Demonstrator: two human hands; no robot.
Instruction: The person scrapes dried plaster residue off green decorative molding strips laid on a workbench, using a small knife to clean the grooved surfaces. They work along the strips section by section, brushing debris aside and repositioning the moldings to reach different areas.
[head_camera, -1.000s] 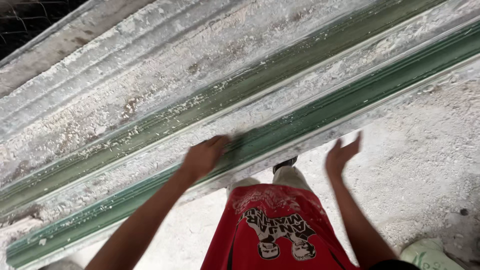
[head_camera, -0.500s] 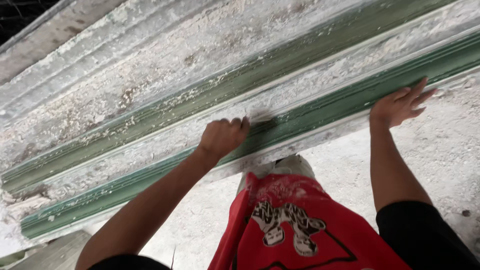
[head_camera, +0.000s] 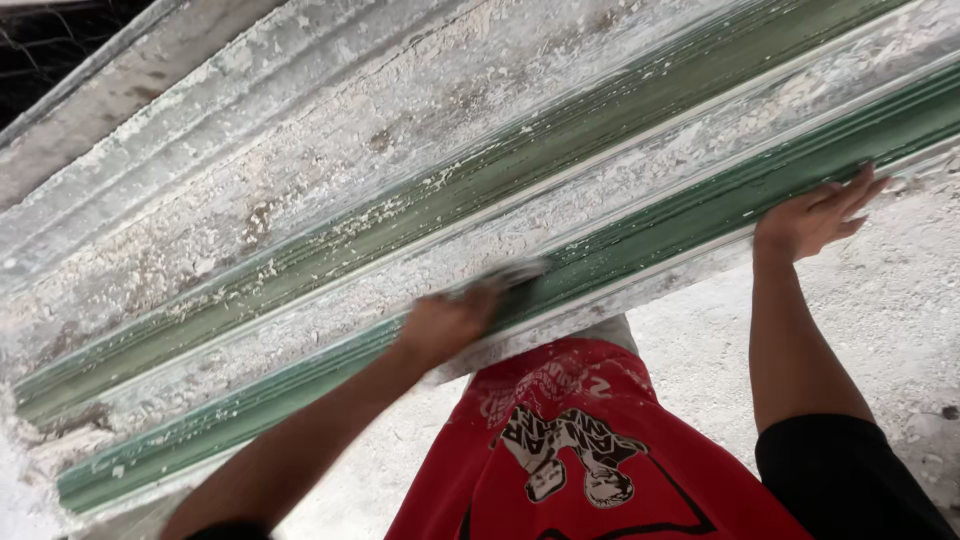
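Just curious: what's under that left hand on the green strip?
The left hand presses a blurred pale pad or cloth onto the green strip. The hand hides most of it.

Two hands show, both the person's own: the left hand (head_camera: 450, 322) closed over one pale, blurred scrap or pad (head_camera: 510, 274), too smeared to identify, and the right hand (head_camera: 815, 215) spread flat, each at the end of one bare forearm. One long plaster-crusted moulding form (head_camera: 400, 160) runs slantwise across the view, carrying two green grooved bands, an upper band (head_camera: 480, 185) and a lower band (head_camera: 700, 210), with one whitish strip (head_camera: 560, 225) between them. Below are one pair of red printed shorts (head_camera: 570, 440), one black sleeve (head_camera: 850, 480) and one dusty white floor (head_camera: 900, 300).
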